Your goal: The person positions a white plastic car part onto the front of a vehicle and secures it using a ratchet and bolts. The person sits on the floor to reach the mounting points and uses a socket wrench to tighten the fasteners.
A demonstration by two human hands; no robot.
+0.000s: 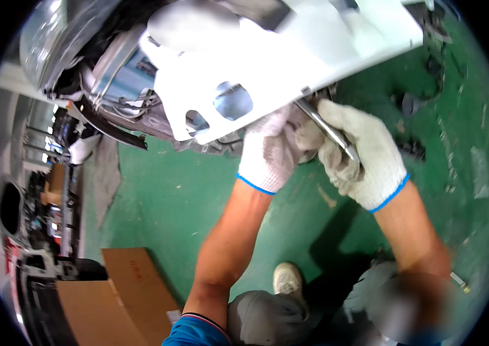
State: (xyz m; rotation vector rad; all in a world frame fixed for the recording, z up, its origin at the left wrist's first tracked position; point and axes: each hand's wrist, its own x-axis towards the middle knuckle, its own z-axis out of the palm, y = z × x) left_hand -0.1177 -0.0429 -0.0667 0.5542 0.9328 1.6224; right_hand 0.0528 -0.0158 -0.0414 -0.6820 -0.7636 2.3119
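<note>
My right hand (365,153), in a white knit glove with a blue cuff, is closed round a shiny silver rod-shaped hand tool (331,132). The tool slants up and left to the lower edge of a white car body panel (296,63); its far end is hidden there, so its exact kind does not show. Just left of the tool, my left hand (267,150), gloved alike, has its fingers bent together close under the panel edge. Whatever those fingers hold is out of sight. Two round holes (233,101) pierce the panel near its left end.
Car front parts with wires (135,106) and a clear headlamp (54,40) lie at upper left. An opened cardboard box (140,294) stands at lower left beside racked parts (54,196). Dark loose parts (412,150) and scraps lie on the green floor (158,196) to the right.
</note>
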